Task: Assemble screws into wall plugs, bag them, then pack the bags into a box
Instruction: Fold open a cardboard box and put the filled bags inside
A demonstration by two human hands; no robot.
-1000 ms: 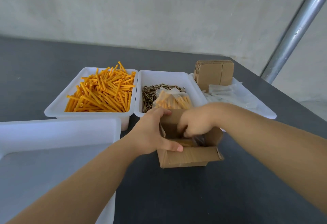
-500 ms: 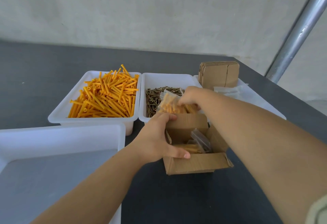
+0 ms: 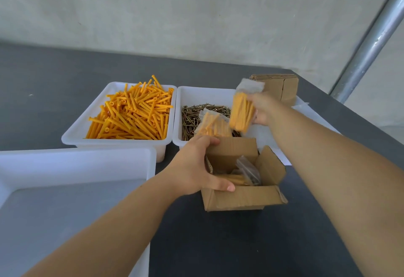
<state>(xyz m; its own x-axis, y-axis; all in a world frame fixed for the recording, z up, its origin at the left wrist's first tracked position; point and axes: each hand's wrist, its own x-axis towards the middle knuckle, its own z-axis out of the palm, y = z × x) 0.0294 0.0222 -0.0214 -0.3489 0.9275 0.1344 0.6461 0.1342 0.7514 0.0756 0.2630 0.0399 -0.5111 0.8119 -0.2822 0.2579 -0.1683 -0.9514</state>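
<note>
Near tub (image 3: 150, 158): white, at lower left; it sits beside the left forearm.
Box (image 3: 240, 198): open cardboard, flaps up, on the dark table (image 3: 218, 244); at least one filled bag lies inside.
Left hand (image 3: 194, 167): grips the box's left wall, thumb over the near flap, fingers curled at the far corner; it steadies the box.
Risk, box: likely to slide or tip if that grip loosens while a bag is pushed in; the upright right flap could catch the bag.
Right hand (image 3: 261, 108): raised above and beyond the box, clamped on a bag (image 3: 241, 110) of orange plugs, held roughly upright; forearm stretched forward.
Risk, bag: the plastic looks slippery; it may slip and fall into the screw tray (image 3: 207, 95).
Second bag (image 3: 213, 123): lies on the screws, just behind the box.
Plug tray (image 3: 72, 134): farther left, heaped orange.
Flat cartons (image 3: 282, 86): farthest right.
</note>
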